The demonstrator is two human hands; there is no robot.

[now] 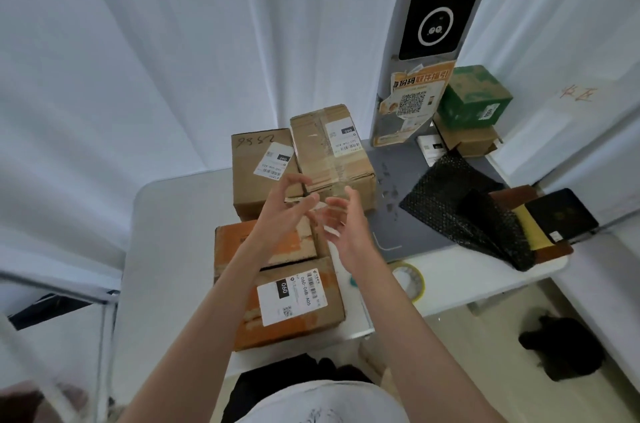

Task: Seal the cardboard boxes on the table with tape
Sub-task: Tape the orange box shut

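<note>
Left hand (290, 204) and right hand (341, 218) blurred, tape roll (410, 278) partly hidden

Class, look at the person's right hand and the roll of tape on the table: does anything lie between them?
Nothing visible does. The yellowish roll of clear tape lies on the white table, to the right of the right forearm, with bare tabletop around it. The right hand is raised over the orange-and-brown cardboard box, beside the left hand.

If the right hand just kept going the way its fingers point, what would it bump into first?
Most likely the taped brown box just beyond the right hand; its fingers point up and away toward that box's near end. Depth is hard to judge, so the hand may be above it.
</note>
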